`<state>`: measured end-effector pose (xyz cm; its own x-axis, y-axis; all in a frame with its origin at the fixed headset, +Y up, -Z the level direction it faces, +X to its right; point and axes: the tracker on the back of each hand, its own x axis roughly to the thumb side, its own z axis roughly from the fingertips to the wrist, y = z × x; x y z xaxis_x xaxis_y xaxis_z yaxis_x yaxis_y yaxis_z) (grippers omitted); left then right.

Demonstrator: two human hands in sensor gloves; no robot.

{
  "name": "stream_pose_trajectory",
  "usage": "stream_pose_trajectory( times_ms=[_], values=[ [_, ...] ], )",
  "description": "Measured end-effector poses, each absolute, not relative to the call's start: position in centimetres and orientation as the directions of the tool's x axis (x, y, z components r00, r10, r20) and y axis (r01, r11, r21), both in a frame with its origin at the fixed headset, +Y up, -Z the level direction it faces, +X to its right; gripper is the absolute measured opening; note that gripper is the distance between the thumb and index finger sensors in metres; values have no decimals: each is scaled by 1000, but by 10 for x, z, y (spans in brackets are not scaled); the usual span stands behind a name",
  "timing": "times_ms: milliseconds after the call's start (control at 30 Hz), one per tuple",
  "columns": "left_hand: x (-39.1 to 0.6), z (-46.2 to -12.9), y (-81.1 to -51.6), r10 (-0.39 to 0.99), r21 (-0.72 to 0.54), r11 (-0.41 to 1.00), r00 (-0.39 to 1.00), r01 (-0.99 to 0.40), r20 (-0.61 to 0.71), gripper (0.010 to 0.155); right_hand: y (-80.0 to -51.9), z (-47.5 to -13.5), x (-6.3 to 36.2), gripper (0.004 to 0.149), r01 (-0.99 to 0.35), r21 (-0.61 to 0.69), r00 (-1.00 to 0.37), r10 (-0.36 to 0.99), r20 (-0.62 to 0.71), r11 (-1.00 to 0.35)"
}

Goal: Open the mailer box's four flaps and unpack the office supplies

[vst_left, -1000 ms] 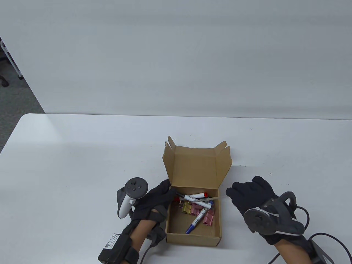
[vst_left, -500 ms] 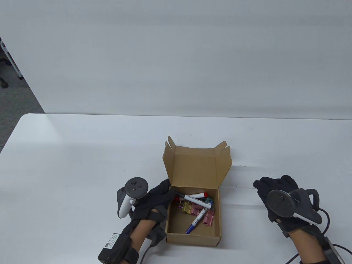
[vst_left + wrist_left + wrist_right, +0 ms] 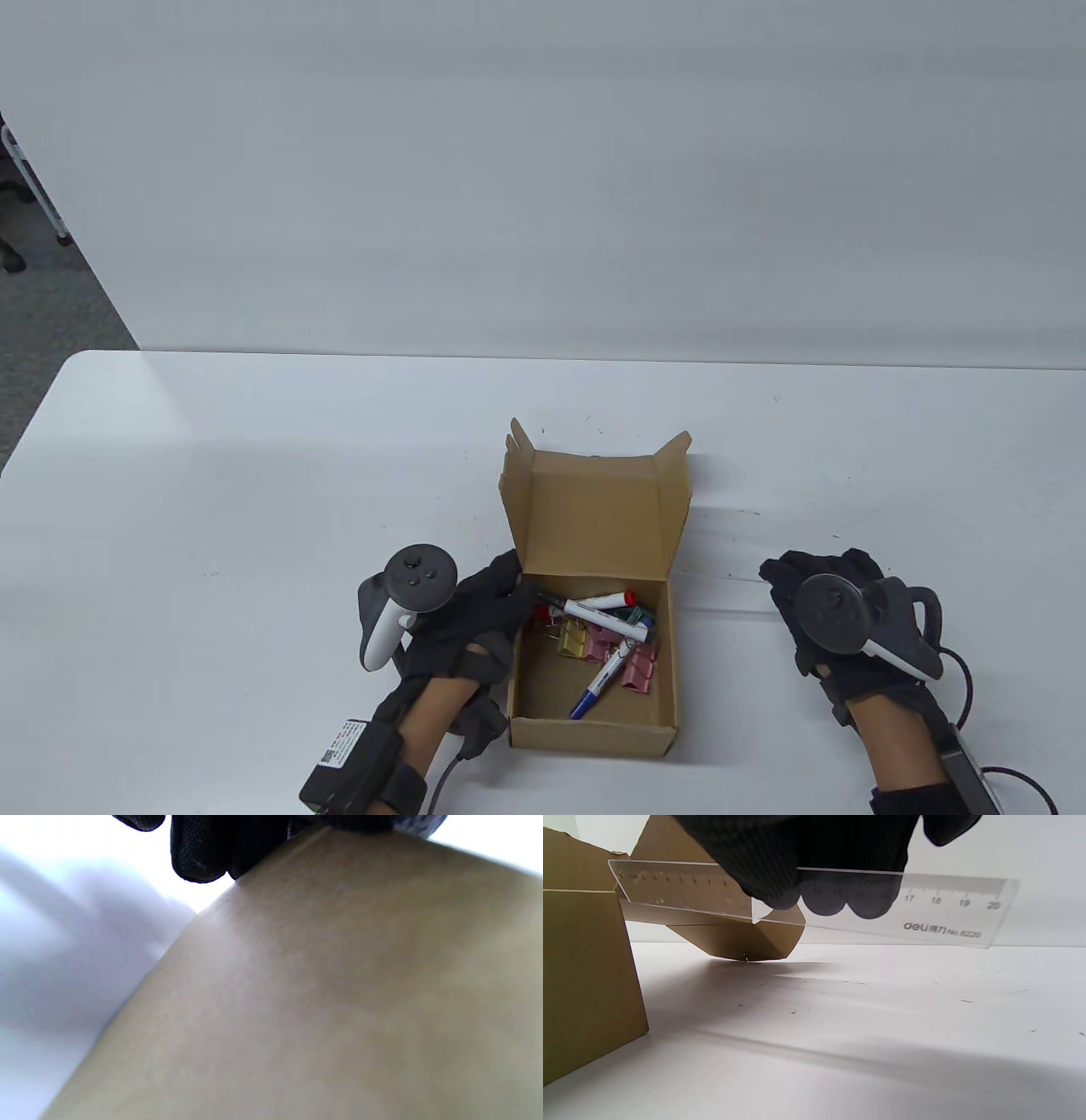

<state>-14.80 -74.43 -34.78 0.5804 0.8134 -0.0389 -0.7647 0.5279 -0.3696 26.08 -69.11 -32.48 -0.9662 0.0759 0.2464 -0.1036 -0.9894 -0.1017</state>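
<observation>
Table view: the left hand (image 3: 475,615) grips the open mailer box (image 3: 594,679) (markers and clips inside). Left wrist view: only cardboard. Right wrist view: the right hand (image 3: 814,861) pinches a clear ruler (image 3: 946,910) just above the worktop (image 3: 882,1027); lower it flat, well apart from the box.

**Both hands low in frame, each one gripping**

I see my left hand (image 3: 475,615) at lower centre-left of the table view, fingers curled over a cardboard edge, tracker up; my right hand (image 3: 827,607) sits at lower right, palm down, fingers (image 3: 823,902) pinching a clear ruler (image 3: 941,912), forearm running off the bottom edge.
</observation>
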Motion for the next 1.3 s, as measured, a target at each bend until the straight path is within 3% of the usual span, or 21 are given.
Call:
stream_pose_trajectory(
  times_ms=[467, 800, 1300],
  values=[
    [-152, -348, -745, 817, -364, 523, 575, -771, -46, 60, -730, -333, 272, 32, -85, -127, -968, 52, 245, -988],
    [-153, -347, -745, 820, -361, 517, 569, -776, -51, 60, -755, -338, 277, 32, 42, -128, -978, -67, 197, -991],
    [-153, -346, -746, 826, -357, 508, 561, -784, -56, 60, -766, -337, 252, 36, 283, -71, -927, -292, 236, -956]
  ],
)
